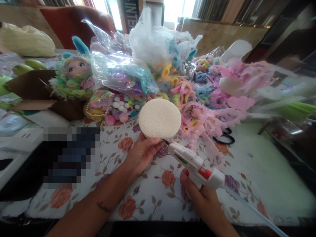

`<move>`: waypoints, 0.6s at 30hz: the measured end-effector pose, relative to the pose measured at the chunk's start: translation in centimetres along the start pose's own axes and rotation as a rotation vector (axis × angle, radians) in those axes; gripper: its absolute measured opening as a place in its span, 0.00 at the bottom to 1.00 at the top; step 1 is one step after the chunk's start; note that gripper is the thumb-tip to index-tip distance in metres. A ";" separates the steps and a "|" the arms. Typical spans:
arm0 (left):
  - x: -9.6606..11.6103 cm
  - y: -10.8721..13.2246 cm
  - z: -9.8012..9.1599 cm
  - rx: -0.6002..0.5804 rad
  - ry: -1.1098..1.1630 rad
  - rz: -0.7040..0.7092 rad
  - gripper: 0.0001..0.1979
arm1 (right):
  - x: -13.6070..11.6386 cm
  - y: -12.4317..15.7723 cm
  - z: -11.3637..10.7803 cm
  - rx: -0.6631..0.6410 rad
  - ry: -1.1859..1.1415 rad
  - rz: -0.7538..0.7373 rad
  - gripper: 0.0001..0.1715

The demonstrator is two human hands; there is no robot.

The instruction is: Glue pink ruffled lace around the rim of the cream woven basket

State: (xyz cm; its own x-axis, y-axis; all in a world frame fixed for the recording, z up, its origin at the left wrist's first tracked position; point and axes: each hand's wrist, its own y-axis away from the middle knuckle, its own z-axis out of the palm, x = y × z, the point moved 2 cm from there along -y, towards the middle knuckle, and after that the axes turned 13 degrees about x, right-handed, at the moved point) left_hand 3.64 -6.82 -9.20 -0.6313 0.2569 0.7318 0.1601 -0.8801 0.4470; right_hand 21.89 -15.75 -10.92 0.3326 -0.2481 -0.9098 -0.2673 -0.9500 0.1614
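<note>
A cream round piece of coiled rope [160, 118], its spiral face turned toward me, is gripped at its lower edge by my left hand [145, 149]. My right hand [197, 194] is wrapped round the handle of a white hot glue gun [190, 159] with a red part near its back. The gun's dark nozzle points up and left, close to the bottom rim of the coiled piece; whether it touches, I cannot tell. A long translucent glue stick [251, 207] sticks out of the gun's rear toward the lower right.
A flowered tablecloth [148, 194] covers the table. Behind the coiled piece lie clear plastic bags [123, 70], pompoms [123, 117] and pink frilly fabric [207, 121]. A doll [75, 72] stands by a cardboard box [34, 85] on the left. Black scissor handles [224, 138] lie on the right.
</note>
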 end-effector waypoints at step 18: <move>0.0 -0.2 0.1 -0.041 0.030 0.003 0.23 | -0.5 -0.1 -0.2 0.042 -0.070 0.017 0.28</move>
State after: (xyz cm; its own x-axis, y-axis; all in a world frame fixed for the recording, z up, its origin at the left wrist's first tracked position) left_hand 3.71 -6.64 -9.24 -0.6534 0.2431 0.7169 0.1309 -0.8965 0.4233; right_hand 21.93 -15.58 -10.36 0.2639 -0.2489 -0.9319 -0.3109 -0.9365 0.1621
